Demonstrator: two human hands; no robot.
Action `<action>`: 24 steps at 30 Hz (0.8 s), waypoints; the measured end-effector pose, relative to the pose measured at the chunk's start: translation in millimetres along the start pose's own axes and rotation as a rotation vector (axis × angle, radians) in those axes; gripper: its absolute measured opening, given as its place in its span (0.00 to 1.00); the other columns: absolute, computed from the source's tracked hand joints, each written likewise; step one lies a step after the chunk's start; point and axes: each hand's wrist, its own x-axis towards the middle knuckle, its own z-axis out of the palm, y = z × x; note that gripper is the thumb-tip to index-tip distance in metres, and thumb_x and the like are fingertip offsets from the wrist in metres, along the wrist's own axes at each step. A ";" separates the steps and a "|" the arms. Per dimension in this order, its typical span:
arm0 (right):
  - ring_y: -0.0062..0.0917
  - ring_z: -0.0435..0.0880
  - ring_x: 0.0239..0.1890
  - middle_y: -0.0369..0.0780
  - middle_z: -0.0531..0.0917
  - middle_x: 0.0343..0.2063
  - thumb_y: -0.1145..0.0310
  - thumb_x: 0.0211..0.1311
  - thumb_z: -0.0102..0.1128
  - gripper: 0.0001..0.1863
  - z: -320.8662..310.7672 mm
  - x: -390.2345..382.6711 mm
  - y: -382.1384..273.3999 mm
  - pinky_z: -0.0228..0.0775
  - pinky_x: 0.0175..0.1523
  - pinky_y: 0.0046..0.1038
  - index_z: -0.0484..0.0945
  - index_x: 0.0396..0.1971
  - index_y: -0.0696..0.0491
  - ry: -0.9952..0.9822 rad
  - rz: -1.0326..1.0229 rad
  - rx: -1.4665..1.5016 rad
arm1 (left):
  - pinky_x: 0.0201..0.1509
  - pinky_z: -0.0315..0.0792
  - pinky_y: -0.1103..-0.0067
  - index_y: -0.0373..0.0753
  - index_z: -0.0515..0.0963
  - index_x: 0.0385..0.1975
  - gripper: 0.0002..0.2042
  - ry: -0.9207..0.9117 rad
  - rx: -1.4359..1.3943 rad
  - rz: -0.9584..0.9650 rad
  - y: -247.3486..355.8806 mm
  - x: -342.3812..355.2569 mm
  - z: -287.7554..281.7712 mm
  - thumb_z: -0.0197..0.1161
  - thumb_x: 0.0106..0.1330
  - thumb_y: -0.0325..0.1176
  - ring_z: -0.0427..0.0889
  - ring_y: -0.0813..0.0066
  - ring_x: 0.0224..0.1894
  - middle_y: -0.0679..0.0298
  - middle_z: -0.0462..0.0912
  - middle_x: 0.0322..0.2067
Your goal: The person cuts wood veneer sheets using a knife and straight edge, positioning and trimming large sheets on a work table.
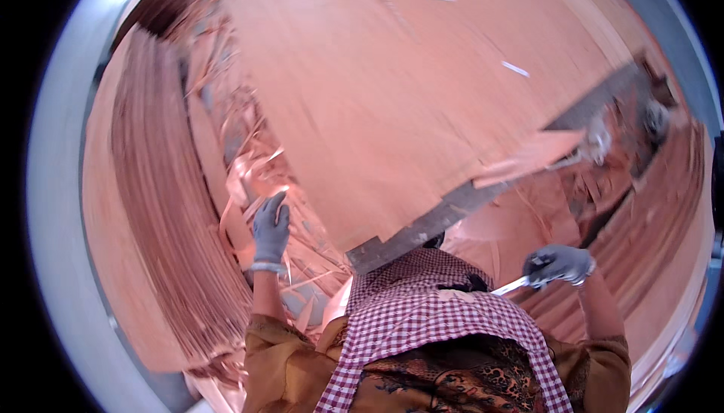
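Observation:
In a grey glove, my left hand (270, 232) is over the loose veneer scraps (260, 175) left of the wide wood sheet. Its fingers point away from me, the thumb stands a little apart, and I see nothing gripped in it. My right hand (559, 265), also gloved, is closed at the right of my apron. Out of it, toward the apron, sticks a knife-like tool (510, 286) with a narrow pale flat blade; its handle is hidden in the fist. The large thin veneer sheet (392, 104) lies ahead of me, its near edge stepped and uneven.
Tall stacks of veneer sheets rise at the left (162, 187) and right (648, 224). Under the large sheet shows a dark grey table edge (422, 228). Torn strips litter the gap at left. Clear crumpled plastic (598, 141) lies at right. Two small white strips (515, 69) rest on the sheet.

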 end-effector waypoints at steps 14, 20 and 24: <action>0.11 0.73 0.24 0.33 0.79 0.24 0.56 0.63 0.61 0.15 1.0 191.6 -364.1 0.63 0.25 0.16 0.78 0.37 0.54 0.411 -0.415 -0.636 | 0.59 0.61 0.61 0.44 0.81 0.46 0.17 0.354 0.343 0.250 32.1 185.0 55.0 0.63 0.59 0.42 0.76 0.62 0.48 0.59 0.80 0.44; 0.12 0.73 0.24 0.33 0.77 0.23 0.62 0.62 0.60 0.12 19.5 316.2 -435.2 0.61 0.26 0.17 0.80 0.39 0.54 0.217 -0.515 -0.525 | 0.63 0.55 0.59 0.43 0.81 0.43 0.17 0.283 0.447 0.256 19.3 210.3 69.5 0.60 0.60 0.46 0.77 0.68 0.44 0.66 0.81 0.38; 0.14 0.76 0.25 0.33 0.78 0.24 0.67 0.60 0.59 0.10 18.6 365.8 -452.9 0.63 0.27 0.18 0.80 0.39 0.54 0.188 -0.514 -0.608 | 0.63 0.55 0.59 0.43 0.81 0.40 0.16 0.286 0.454 0.277 12.6 212.6 78.1 0.59 0.60 0.46 0.76 0.69 0.42 0.68 0.81 0.35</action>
